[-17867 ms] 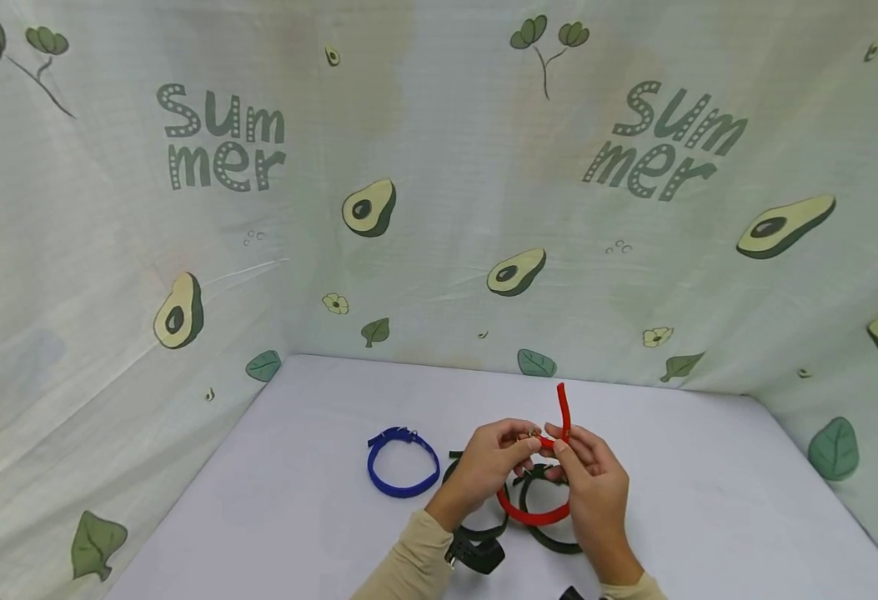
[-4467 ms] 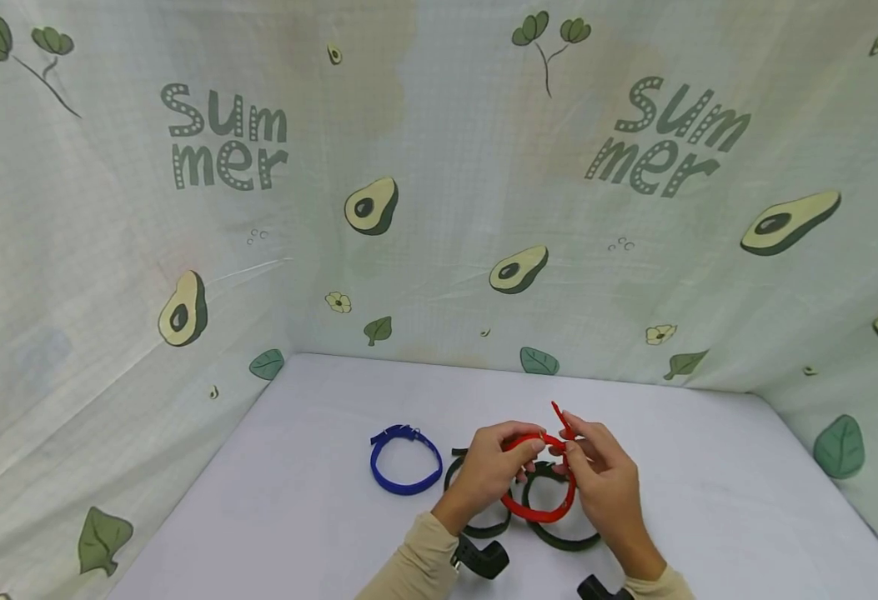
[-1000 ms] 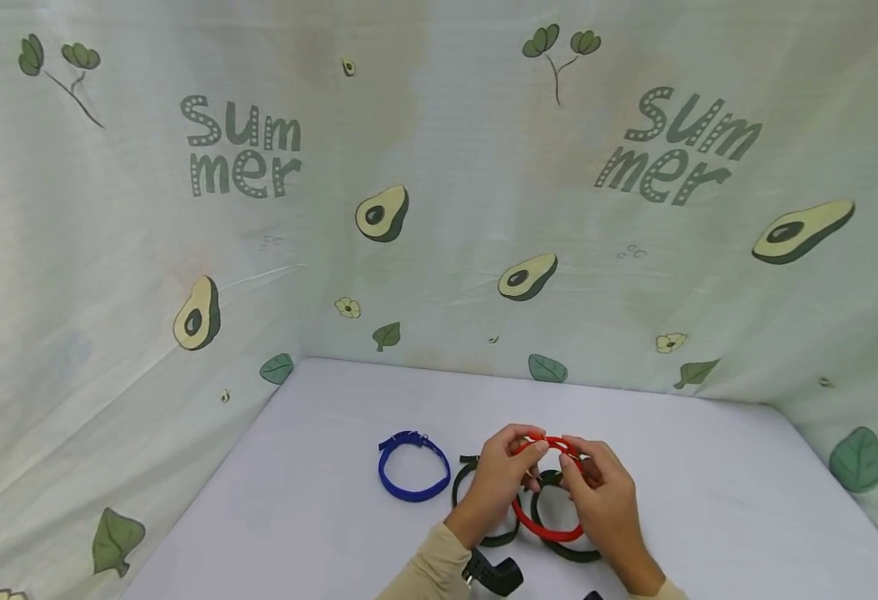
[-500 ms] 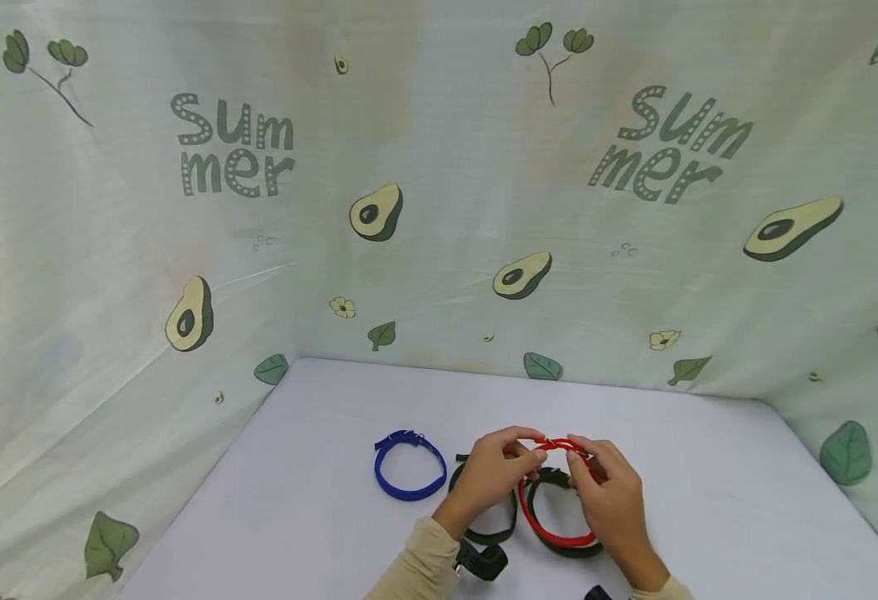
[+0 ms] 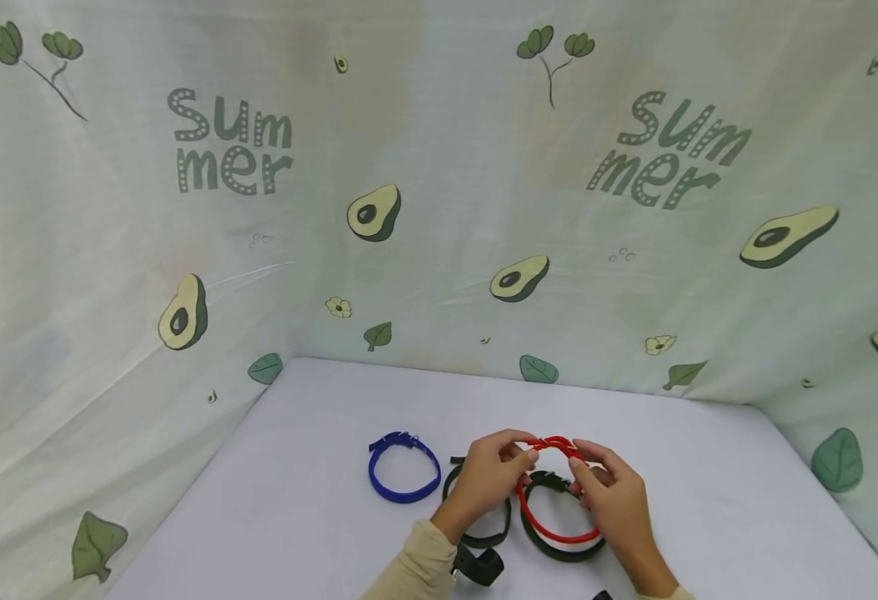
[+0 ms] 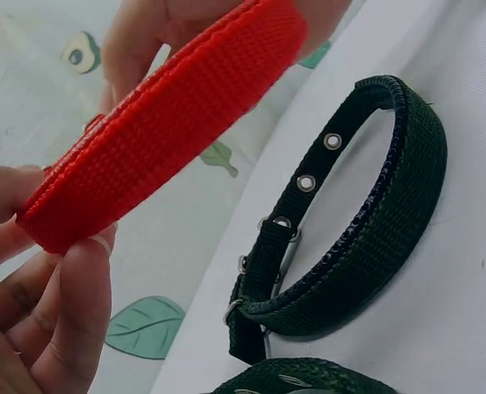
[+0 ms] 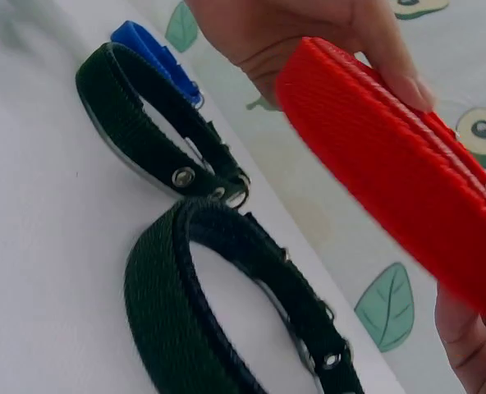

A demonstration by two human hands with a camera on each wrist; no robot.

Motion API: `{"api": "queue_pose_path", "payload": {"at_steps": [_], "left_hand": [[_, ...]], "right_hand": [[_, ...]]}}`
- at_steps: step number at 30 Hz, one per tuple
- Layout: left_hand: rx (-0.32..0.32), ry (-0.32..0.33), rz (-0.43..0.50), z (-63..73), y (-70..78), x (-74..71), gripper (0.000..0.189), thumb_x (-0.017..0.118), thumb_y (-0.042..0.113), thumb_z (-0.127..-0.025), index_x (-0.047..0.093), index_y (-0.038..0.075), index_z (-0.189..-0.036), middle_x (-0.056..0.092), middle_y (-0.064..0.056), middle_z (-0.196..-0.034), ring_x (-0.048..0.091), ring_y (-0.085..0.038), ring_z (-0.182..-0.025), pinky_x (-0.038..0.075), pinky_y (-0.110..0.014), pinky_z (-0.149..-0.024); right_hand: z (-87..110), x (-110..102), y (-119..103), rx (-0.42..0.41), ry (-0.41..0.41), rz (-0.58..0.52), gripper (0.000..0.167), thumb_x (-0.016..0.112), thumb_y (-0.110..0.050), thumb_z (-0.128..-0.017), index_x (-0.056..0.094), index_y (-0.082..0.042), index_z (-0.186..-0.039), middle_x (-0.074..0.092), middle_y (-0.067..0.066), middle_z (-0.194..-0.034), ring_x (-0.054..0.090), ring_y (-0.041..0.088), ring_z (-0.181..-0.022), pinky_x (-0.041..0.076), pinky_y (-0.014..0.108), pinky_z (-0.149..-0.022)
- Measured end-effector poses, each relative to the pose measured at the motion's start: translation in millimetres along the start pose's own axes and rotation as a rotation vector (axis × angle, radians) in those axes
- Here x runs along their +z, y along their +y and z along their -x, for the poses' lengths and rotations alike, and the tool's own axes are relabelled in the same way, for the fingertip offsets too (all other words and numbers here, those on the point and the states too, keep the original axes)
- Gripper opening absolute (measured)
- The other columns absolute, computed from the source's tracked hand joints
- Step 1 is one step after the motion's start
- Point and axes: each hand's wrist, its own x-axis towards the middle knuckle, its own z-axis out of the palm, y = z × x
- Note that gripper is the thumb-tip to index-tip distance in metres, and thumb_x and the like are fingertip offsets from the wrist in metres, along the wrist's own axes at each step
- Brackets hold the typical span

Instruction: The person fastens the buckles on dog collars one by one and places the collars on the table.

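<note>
A red collar (image 5: 568, 538), closed into a ring, is held up above the table in both hands. At its top the strap overlaps itself. My left hand (image 5: 489, 477) pinches the upper left of the ring between thumb and fingertips. On the upper right, thumb and index finger of my right hand (image 5: 617, 498) pinch the strap. The left wrist view shows the red band (image 6: 169, 123) broadside, close to the camera. In the right wrist view the band (image 7: 382, 156) hides part of the hands.
Two dark green collars lie below the hands: one (image 5: 551, 553) under the red ring, another (image 5: 487, 542) behind the left forearm. A blue collar (image 5: 404, 497) lies left of them on the white table (image 5: 318, 533). Printed cloth (image 5: 439, 125) walls the back and sides.
The red strap's free end stood up beside the right hand in the oldest frames; now it lies along the ring. Over the last second the right hand has shifted slightly rightward, still pinching.
</note>
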Motion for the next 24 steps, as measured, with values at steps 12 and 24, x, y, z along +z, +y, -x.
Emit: {"api": "queue_pose_path", "payload": {"at_steps": [12,24], "left_hand": [[-0.062,0.028,0.115,3.7,-3.1,6.7,0.025,0.070,0.023,-0.096,0.068,0.014,-0.119,0.069,-0.002,-0.081,0.067,-0.015,-0.062,0.055,-0.027,-0.055],[-0.064,-0.003,0.190,11.4,0.0,21.1,0.029,0.071,0.021,-0.095,0.066,0.012,-0.122,0.071,-0.006,-0.085,0.068,-0.014,-0.065,0.057,-0.029,-0.055]], "right_hand": [[7.5,-19.4,4.7,0.025,-0.027,0.029,0.026,0.068,-0.023,-0.098,0.069,-0.006,-0.118,0.070,0.017,-0.093,0.065,0.021,-0.066,0.052,0.029,-0.053],[14.9,-39.4,14.3,0.060,0.007,0.175,0.029,0.066,-0.032,-0.099,0.071,-0.007,-0.112,0.072,0.013,-0.090,0.061,0.021,-0.063,0.047,0.027,-0.052]]}}
